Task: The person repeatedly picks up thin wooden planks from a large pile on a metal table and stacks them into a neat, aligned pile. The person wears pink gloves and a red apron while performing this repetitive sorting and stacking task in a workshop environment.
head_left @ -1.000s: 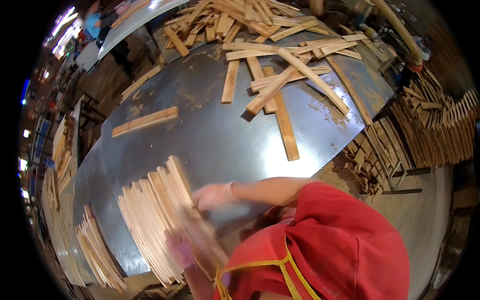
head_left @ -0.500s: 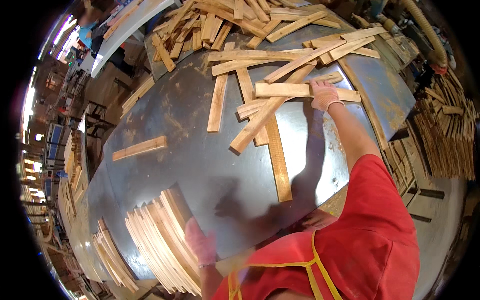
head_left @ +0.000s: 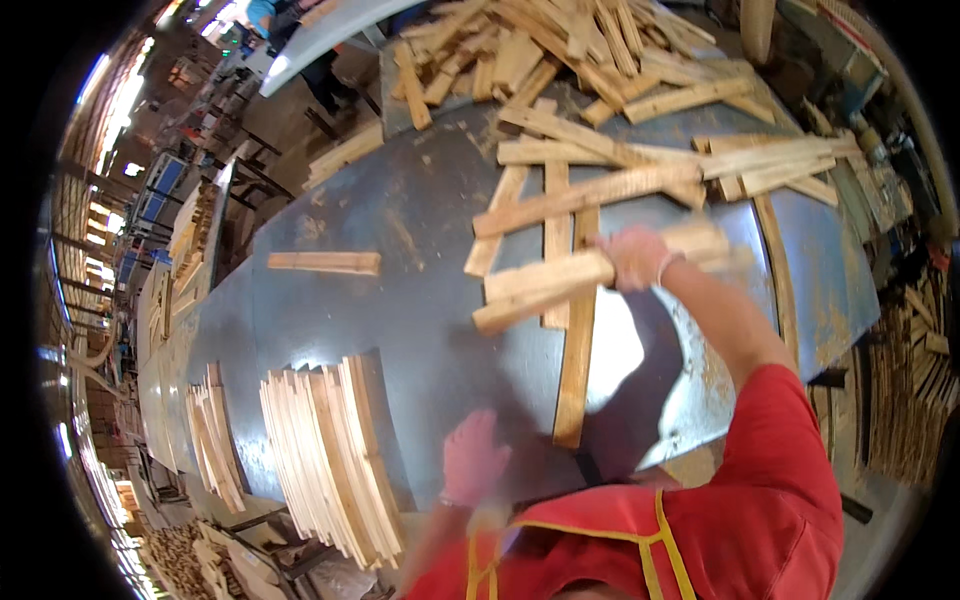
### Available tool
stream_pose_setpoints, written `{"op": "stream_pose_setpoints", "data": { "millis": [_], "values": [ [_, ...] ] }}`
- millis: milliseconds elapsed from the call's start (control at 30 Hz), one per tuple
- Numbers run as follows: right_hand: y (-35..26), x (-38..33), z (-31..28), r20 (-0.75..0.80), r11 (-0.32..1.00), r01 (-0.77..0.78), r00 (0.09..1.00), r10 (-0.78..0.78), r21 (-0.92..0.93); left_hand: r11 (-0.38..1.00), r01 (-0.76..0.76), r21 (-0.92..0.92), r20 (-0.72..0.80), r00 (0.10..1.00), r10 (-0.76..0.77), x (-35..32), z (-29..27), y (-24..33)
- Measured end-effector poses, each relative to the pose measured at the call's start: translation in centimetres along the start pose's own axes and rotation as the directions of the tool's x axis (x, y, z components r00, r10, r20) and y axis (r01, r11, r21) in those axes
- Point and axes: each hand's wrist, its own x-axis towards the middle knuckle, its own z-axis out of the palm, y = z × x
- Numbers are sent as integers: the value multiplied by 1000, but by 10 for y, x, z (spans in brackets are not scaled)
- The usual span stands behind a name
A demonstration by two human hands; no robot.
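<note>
My right hand [head_left: 635, 257], in a pale glove, is closed round two short wooden strips [head_left: 545, 280] lying side by side, blurred at their right end. They cross above a long strip [head_left: 574, 375] that points toward me on the metal table [head_left: 430, 370]. My left hand [head_left: 474, 458], also gloved, is over the near part of the table, apart from the strips. Motion smears its fingers, and nothing shows in it. Left of it stands a neat row of pale strips [head_left: 325, 450]. Beyond my right hand, a long strip [head_left: 590, 197] lies across others.
A heap of loose wooden strips [head_left: 520, 60] covers the far end. A smaller bundle [head_left: 213, 440] lies at the near left, and a single strip [head_left: 324, 262] farther in. Stacked wood [head_left: 905, 400] stands right of the table. A person in blue [head_left: 262, 14] is at the far left.
My right hand has come nearer and gathered two strips together. My left hand has moved right, away from the row. Strips in the pile have shifted, and the view has turned slightly.
</note>
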Motion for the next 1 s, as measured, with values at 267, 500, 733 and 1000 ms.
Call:
{"op": "stream_pose_setpoints", "data": {
  "millis": [267, 500, 733, 1000],
  "values": [
    [-148, 14, -18, 43, 614, -82, 996, 78, 785, 953, 111, -283, -140, 978, -155, -23, 6, -8],
    [-370, 12, 108, 224, 56, -243, 946, 235, 968, 872, 308, -381, -140, 913, -384, -34, -17, -33],
    [-338, -20, 92, 212, 271, -141, 944, -253, 952, 857, 485, 173, -244, 864, -439, -142, 55, -152],
    [-148, 50, -4, -210, 879, -291, 898, 387, 376, 809, 554, 196, -393, 800, -453, -105, 15, -161]
  ]
}}
